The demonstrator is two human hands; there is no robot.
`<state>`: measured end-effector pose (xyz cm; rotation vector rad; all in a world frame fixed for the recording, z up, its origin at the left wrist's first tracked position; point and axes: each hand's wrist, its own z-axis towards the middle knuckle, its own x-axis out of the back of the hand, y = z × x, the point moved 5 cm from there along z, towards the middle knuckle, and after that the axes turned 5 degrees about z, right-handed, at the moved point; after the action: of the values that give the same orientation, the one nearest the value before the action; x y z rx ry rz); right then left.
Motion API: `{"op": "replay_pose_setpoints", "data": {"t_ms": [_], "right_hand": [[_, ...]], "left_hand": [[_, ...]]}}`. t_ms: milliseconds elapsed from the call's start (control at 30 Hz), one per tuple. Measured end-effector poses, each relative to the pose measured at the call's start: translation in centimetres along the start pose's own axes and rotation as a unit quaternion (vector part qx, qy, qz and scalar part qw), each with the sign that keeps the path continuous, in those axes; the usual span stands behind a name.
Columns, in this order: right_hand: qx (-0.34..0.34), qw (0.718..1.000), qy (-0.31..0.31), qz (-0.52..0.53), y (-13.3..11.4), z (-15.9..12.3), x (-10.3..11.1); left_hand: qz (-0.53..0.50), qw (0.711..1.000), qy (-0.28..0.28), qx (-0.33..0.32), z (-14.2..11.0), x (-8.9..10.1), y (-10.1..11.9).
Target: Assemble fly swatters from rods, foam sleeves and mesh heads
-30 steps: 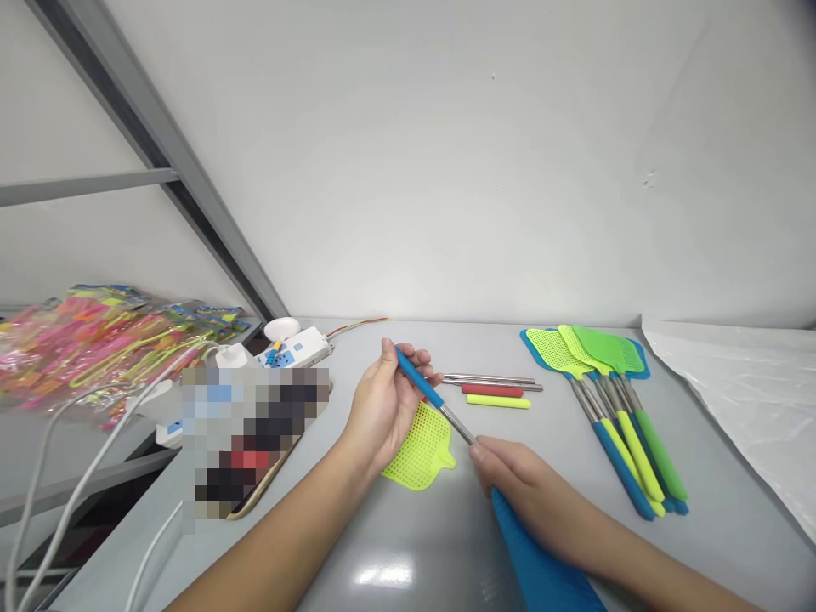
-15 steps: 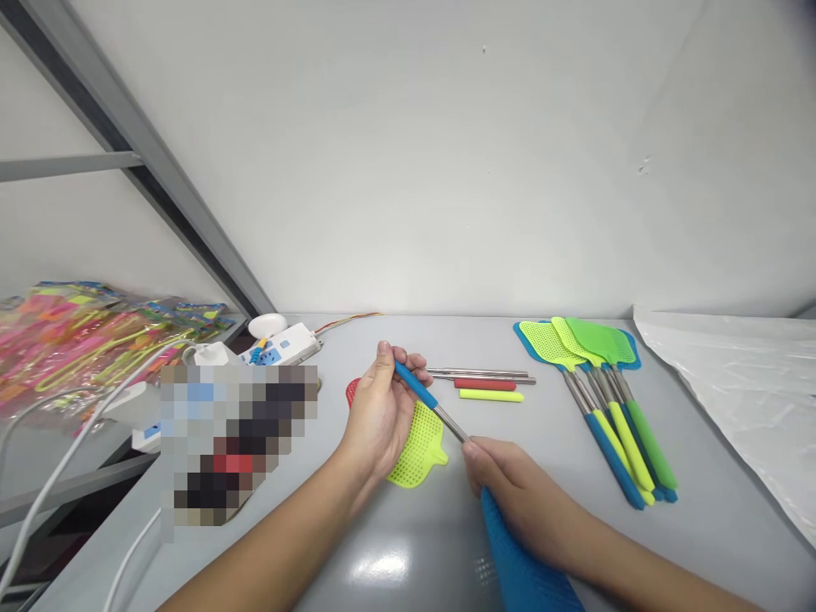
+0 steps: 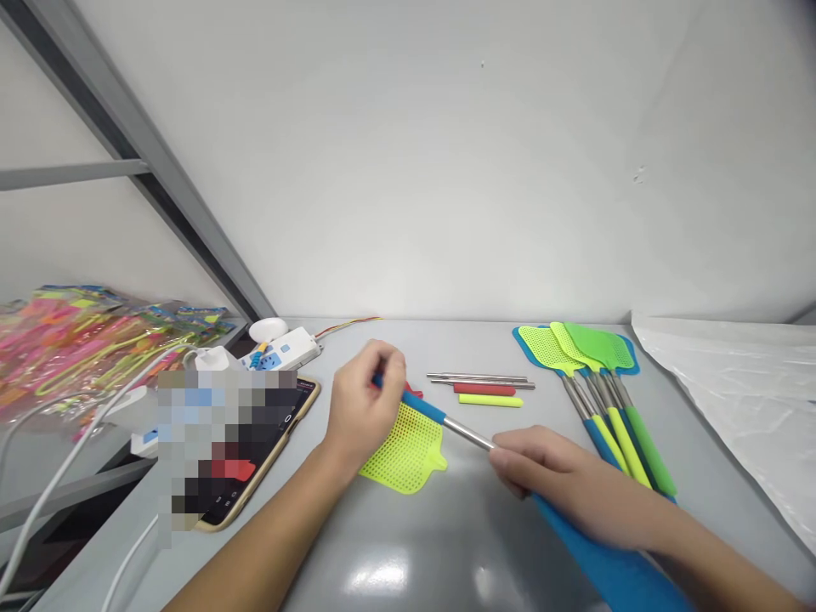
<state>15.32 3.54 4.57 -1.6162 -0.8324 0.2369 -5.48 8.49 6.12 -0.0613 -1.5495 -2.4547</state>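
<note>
My left hand (image 3: 363,408) is closed round the blue grip (image 3: 417,405) of a fly swatter whose steel rod (image 3: 468,433) runs down to the right. My right hand (image 3: 552,476) is closed on the rod where it meets the blue mesh head (image 3: 612,569), which lies under my wrist. A loose yellow mesh head (image 3: 401,442) lies on the grey table (image 3: 446,544) beneath the rod. A bit of a red part (image 3: 413,391) shows behind the grip.
Several finished swatters (image 3: 603,382) with blue, yellow and green grips lie at the right. Two bare steel rods (image 3: 481,379), a red sleeve (image 3: 484,389) and a yellow sleeve (image 3: 490,400) lie behind. A phone (image 3: 255,459), power strip (image 3: 280,350), cables, packaged toys (image 3: 82,340) left; plastic sheet (image 3: 733,382) right.
Both hands have turned the swatter flatter and shifted it to the right; my right hand moved right along the rod and my left hand rolled over the grip.
</note>
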Motion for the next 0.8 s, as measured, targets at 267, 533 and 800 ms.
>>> {"op": "replay_pose_setpoints", "data": {"t_ms": [267, 533, 800], "right_hand": [[0.016, 0.997, 0.015, -0.07, -0.4, -1.2, 2.8], [0.012, 0.996, 0.048, -0.07, -0.2, -1.3, 4.3], [0.003, 0.979, 0.199, 0.046, 0.3, -1.7, 7.5]], "left_hand": [[0.143, 0.943, -0.284, -0.095, -4.3, -5.1, 2.4], [0.11, 0.903, -0.402, 0.101, -7.6, -7.1, 0.7], [-0.117, 0.864, -0.381, 0.308, -8.3, -8.2, -1.3]]}}
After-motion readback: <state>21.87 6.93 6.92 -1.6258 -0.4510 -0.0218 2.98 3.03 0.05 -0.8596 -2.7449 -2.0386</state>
